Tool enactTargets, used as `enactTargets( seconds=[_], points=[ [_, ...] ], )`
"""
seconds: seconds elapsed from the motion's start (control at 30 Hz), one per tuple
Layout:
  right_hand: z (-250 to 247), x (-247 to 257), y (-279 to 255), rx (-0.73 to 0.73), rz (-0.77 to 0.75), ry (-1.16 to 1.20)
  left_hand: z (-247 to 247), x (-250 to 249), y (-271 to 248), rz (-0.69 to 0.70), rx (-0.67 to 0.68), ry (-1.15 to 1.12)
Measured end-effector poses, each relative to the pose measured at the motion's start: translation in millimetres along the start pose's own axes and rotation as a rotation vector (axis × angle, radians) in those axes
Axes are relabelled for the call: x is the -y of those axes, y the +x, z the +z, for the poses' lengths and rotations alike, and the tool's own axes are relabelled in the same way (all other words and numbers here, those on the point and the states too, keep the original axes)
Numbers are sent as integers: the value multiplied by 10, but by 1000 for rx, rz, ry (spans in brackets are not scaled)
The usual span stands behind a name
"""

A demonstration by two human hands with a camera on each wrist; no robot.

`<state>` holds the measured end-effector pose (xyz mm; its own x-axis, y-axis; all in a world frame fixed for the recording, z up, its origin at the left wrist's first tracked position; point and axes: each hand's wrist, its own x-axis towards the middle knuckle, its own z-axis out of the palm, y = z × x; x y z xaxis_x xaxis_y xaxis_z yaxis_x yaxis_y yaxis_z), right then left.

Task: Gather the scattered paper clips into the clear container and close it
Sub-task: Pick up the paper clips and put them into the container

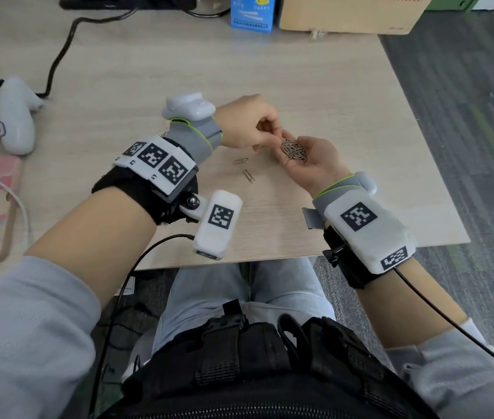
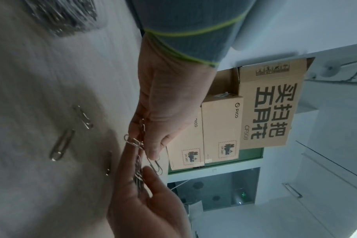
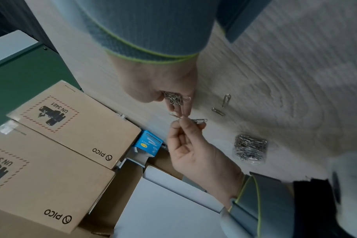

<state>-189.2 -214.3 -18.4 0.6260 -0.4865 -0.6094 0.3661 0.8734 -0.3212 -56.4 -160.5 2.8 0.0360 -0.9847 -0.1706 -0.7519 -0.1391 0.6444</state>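
Paper clips, head view: a heap rests in the cupped, palm-up right hand; two loose clips lie on the counter just left.
Left hand, head view: fingertips bunched over the heap.
Left wrist view: blurred; clips between both hands.
Right wrist view: clear container, part-filled, stands on the counter beside the left wrist; left hand pinches one clip.

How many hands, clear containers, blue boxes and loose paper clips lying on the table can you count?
2 hands: left hand, right hand
1 clear container
1 blue box
2 loose paper clips on the table, as the head view shows
Total: 6
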Motion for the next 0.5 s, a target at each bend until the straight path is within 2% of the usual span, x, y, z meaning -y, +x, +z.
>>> enactTargets(
  seconds=[0.17, 0.27, 0.37, 0.5],
  points=[
    [146, -58, 29, 78, 73, 47, 9, -121, 59, 78, -80, 32],
    [184, -100, 97, 118, 88, 77, -34, -81, 10, 83, -133, -33],
    [223, -135, 147, 96, 104, -36, -107, -42, -96, 74, -143, -51],
    [315, -236, 168, 105, 126, -123, -185, 54, -198, 40, -131, 42]
  ],
)
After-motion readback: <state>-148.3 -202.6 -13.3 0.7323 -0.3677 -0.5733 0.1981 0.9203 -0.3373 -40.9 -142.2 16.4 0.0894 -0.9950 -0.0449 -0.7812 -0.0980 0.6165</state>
